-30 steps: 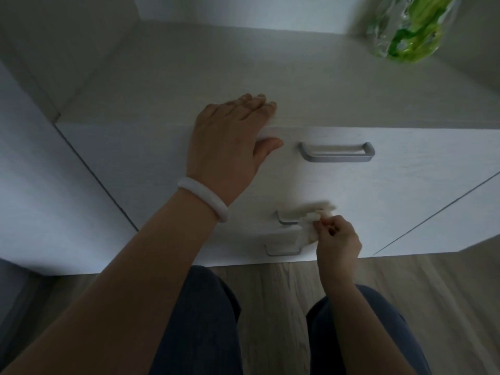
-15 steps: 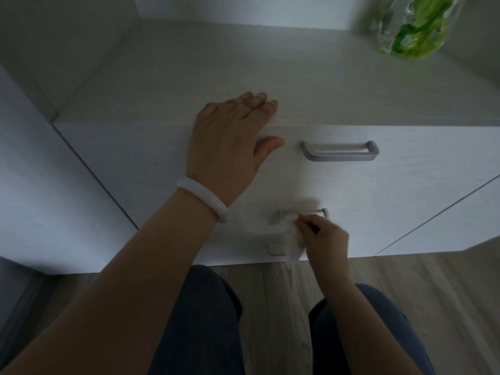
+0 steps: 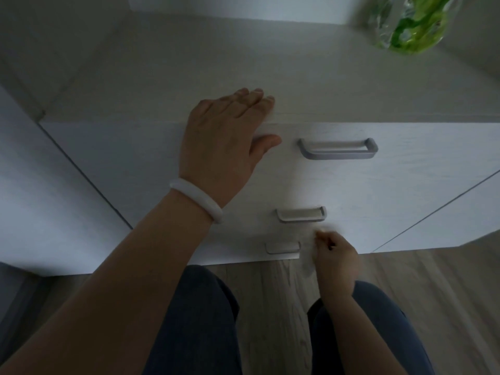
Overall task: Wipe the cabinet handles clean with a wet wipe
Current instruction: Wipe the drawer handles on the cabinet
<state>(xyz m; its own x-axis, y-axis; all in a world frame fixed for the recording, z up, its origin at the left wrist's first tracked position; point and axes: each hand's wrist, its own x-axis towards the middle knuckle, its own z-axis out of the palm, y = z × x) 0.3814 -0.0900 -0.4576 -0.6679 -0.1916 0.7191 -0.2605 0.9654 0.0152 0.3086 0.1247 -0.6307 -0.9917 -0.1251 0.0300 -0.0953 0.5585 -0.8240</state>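
A white cabinet [image 3: 405, 185] has three grey bar handles on its front: a top handle [image 3: 338, 152], a middle handle [image 3: 301, 215] and a bottom handle [image 3: 282, 247]. My left hand [image 3: 224, 150] lies flat over the cabinet's top edge, thumb on the front, holding nothing. My right hand [image 3: 336, 259] is low, just right of the bottom handle and below the middle one, pinching a pale wet wipe [image 3: 308, 254] that hangs blurred at its left side. The wipe touches no handle that I can make out.
A clear bag with green contents [image 3: 411, 25] sits on the cabinet top at the back right. A white side panel [image 3: 40, 198] stands at the left. My knees in dark trousers [image 3: 194, 320] are over the wooden floor [image 3: 276, 307] below the cabinet.
My right hand with the wipe has left the middle handle and dropped down and to the right; that handle now shows bare. My left hand has stayed put.
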